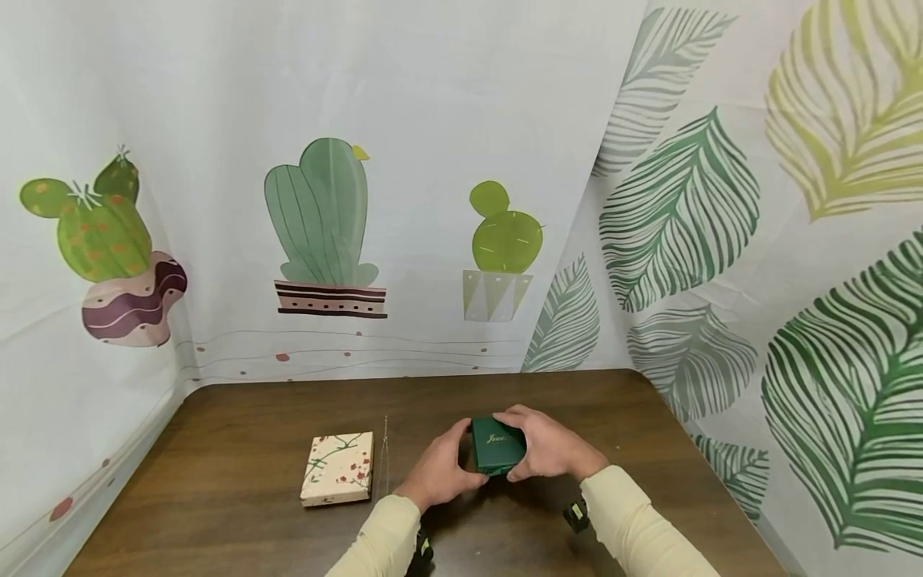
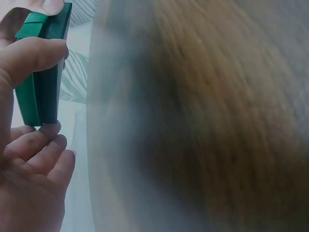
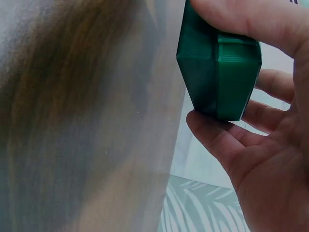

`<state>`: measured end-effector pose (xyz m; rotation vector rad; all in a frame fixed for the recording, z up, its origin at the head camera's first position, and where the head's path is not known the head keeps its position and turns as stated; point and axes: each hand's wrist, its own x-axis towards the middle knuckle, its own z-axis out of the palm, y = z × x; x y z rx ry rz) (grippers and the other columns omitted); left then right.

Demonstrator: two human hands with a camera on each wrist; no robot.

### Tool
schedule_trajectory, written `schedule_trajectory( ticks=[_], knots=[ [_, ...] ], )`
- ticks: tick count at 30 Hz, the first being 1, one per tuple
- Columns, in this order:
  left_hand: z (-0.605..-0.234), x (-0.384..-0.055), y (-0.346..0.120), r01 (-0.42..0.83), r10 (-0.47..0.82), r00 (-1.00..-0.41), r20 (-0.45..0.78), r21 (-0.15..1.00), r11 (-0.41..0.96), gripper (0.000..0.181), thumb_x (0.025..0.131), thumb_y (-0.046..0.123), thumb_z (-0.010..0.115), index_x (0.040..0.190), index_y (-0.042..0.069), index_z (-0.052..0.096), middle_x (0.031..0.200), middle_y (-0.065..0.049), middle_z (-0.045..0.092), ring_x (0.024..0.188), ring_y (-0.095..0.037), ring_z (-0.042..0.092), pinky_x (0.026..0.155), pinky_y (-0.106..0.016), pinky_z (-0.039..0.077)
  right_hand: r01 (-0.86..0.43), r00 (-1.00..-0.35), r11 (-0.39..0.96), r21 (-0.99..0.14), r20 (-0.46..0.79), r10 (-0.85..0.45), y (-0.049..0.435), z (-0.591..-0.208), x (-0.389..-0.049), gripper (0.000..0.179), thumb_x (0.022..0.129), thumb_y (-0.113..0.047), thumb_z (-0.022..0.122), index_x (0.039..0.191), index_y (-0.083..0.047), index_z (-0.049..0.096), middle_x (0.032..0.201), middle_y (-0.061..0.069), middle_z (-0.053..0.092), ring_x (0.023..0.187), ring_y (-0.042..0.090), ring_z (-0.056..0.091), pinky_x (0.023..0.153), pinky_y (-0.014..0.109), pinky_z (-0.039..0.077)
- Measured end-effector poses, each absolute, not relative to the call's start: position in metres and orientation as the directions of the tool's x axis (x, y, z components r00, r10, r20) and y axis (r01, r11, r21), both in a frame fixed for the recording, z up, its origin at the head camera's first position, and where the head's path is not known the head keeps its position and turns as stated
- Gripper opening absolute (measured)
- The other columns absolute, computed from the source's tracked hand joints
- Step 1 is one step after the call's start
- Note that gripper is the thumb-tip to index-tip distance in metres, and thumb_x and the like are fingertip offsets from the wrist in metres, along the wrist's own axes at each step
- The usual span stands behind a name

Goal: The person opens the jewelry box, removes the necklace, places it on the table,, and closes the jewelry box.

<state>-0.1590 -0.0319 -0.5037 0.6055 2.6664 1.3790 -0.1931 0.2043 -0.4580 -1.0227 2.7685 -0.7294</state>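
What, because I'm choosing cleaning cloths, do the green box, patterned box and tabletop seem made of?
Green box: perhaps plastic or coated card; smooth, with soft highlights. Patterned box: likely paper-covered card, apparently matte, flowers printed across its top. Tabletop: wood or wood-look laminate; brown grain, slight sheen.

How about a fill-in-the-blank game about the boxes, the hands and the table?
1. The left hand and right hand hold a lettered box, which is coloured ____.
2. In the head view, the flowery box lies to the ____ of the thin chain.
3. The wooden table is coloured ____.

Missing words: green; left; brown.
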Motion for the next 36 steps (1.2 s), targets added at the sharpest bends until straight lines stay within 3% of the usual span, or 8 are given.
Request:
schedule_trajectory(
  ticks=[11, 23, 36],
  knots=[
    [-0.500, -0.152, -0.032, 0.295, 0.362, -0.926, 0.109, 0.808, 0.510, 0.100, 0.087, 0.031, 0.084, 0.161, -0.003, 0.027, 0.160, -0.023, 0.044, 0.146, -0.040, 0.047, 0.114, -0.061, 0.042, -0.570, -0.770, 0.654, -0.498, 0.046, -0.636, 0.202, -0.449, -0.191, 0.094, 0.069, -0.022, 0.096, 0.149, 0.003, 0.053, 0.140, 0.008, 0.058, 0.113, 0.020, 0.060, 0.090, 0.027, 0.055],
    [-0.498, -0.150, -0.034, 0.309, 0.362, -0.923, 0.127, 0.806, 0.505, 0.104, 0.088, 0.037, 0.083, 0.164, 0.000, 0.023, 0.165, -0.022, 0.039, 0.149, -0.041, 0.044, 0.115, -0.063, 0.041, -0.569, -0.769, 0.650, -0.503, 0.047, -0.637, 0.201, -0.442, -0.188, 0.092, 0.071, -0.026, 0.094, 0.149, 0.001, 0.053, 0.138, 0.005, 0.059, 0.108, 0.018, 0.060, 0.085, 0.024, 0.055],
    [-0.493, -0.145, -0.038, 0.322, 0.350, -0.922, 0.164, 0.826, 0.462, 0.101, 0.088, 0.036, 0.084, 0.162, -0.002, 0.027, 0.161, -0.022, 0.044, 0.146, -0.038, 0.048, 0.115, -0.061, 0.043, -0.576, -0.759, 0.632, -0.519, 0.054, -0.648, 0.199, -0.435, -0.185, 0.092, 0.070, -0.028, 0.095, 0.149, -0.001, 0.054, 0.136, 0.004, 0.060, 0.109, 0.018, 0.060, 0.086, 0.024, 0.055]
  ],
)
